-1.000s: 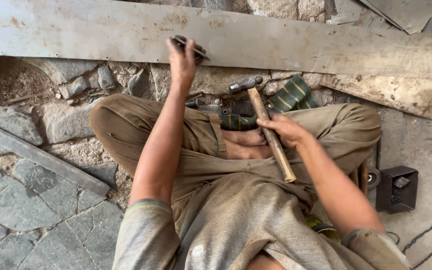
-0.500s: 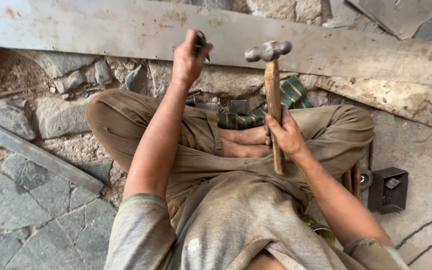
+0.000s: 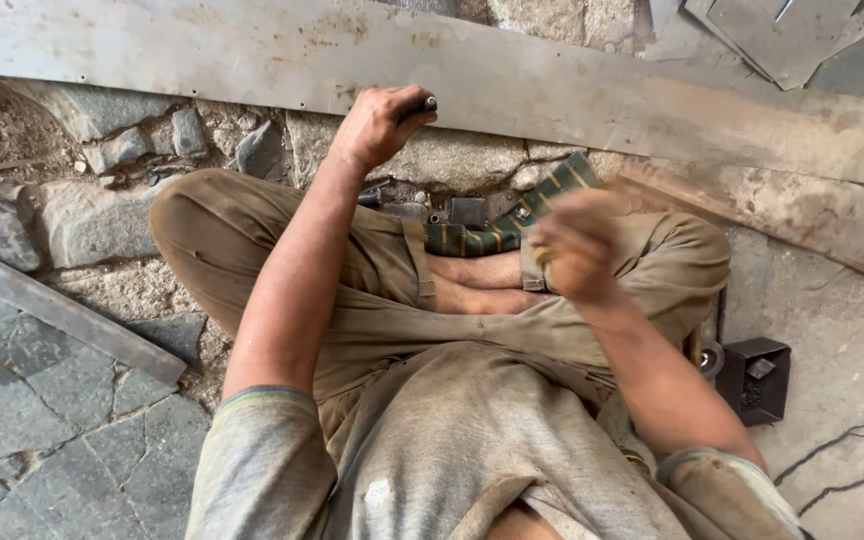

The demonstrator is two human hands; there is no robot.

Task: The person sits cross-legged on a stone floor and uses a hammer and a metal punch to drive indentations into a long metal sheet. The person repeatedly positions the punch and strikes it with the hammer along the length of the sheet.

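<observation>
Head view: my left hand (image 3: pixel 377 125), upper middle of the frame, is closed tight around a short dark punch (image 3: pixel 418 106) whose tip rests on the long metal strip (image 3: pixel 552 85) that crosses the top. My right hand (image 3: pixel 577 245), centre right, is blurred; its fingers look curled in a fist, but I cannot tell what it grips. The risk I judge: a blow landing off the punch's small head would catch my left knuckles, which sit just beside it. If the punch tilts, it could skid along the strip and mark it. A striped cloth (image 3: pixel 497 225) and small metal blocks (image 3: pixel 467 212) lie near my crossed legs, a dark box (image 3: pixel 757 380) lower right.
</observation>
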